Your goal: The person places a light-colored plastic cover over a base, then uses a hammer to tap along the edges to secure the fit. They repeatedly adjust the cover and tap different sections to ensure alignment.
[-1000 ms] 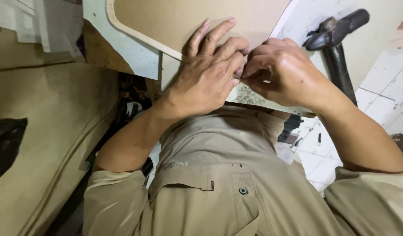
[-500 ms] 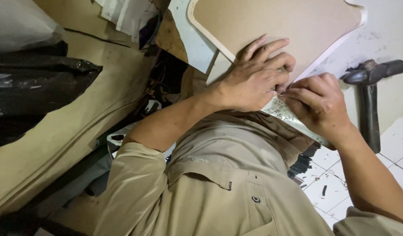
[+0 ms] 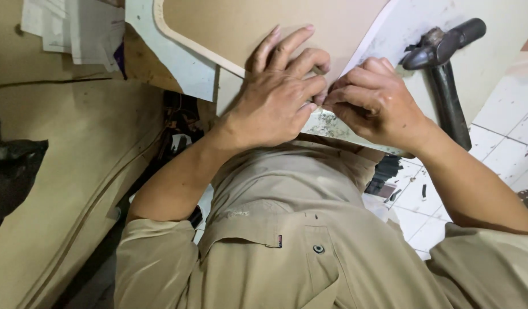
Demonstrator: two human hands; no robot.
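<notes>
Against the near edge of the bench (image 3: pixel 493 63), your left hand (image 3: pixel 275 103) lies flat on the tan board (image 3: pixel 241 26), fingers spread over its lower edge, seemingly to pin it. Your right hand (image 3: pixel 375 103) meets it from the other side, fingers curled tight and pinching something small at the edge; what it grips is hidden between the knuckles. A white sheet (image 3: pixel 184 66) lies under the board. The hammer (image 3: pixel 444 68) rests just beside your right hand, close to your wrist. Loose papers (image 3: pixel 75 28) sit well left.
</notes>
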